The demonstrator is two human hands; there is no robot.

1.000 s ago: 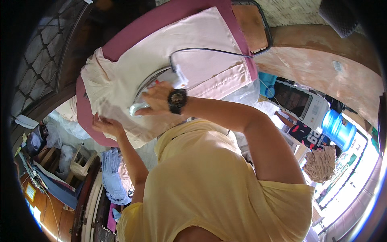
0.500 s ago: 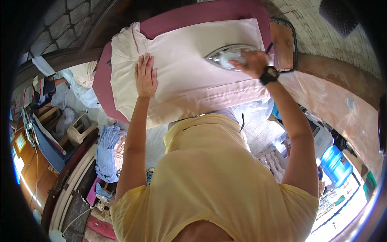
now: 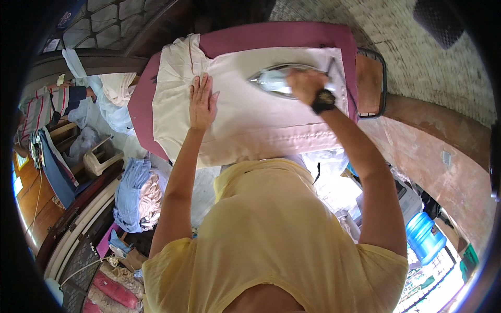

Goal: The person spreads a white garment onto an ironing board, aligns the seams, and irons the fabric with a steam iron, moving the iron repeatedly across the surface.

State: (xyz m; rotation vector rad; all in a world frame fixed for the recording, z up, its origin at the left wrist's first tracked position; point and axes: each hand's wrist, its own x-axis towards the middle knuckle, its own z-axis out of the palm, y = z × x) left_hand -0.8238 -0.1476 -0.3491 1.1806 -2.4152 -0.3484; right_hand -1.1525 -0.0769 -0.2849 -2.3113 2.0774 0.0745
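Note:
A pale pink garment (image 3: pixel 235 112) lies spread over a maroon ironing board (image 3: pixel 276 35), smooth in the middle and bunched at its far left. My left hand (image 3: pixel 202 103) rests flat on the cloth with its fingers stretched out. My right hand (image 3: pixel 307 86), a dark watch at its wrist, is closed round the handle of a clothes iron (image 3: pixel 274 81). The iron's pointed end faces left, and its soleplate is on the cloth. My palm hides the handle, and some motion blur lies over the iron.
The iron's dark cord (image 3: pixel 344 83) runs off by the board's right end, where a metal-framed rest (image 3: pixel 369 83) sticks out. At the left are folded clothes (image 3: pixel 133 195), a beige stool (image 3: pixel 102 156) and a person in a striped top (image 3: pixel 39 115). A blue water jug (image 3: pixel 425 237) stands at the lower right.
My right hand and the iron have moved left along the garment. My left hand stays flat on the cloth. The whole view has shifted slightly, and more of the person at the left shows.

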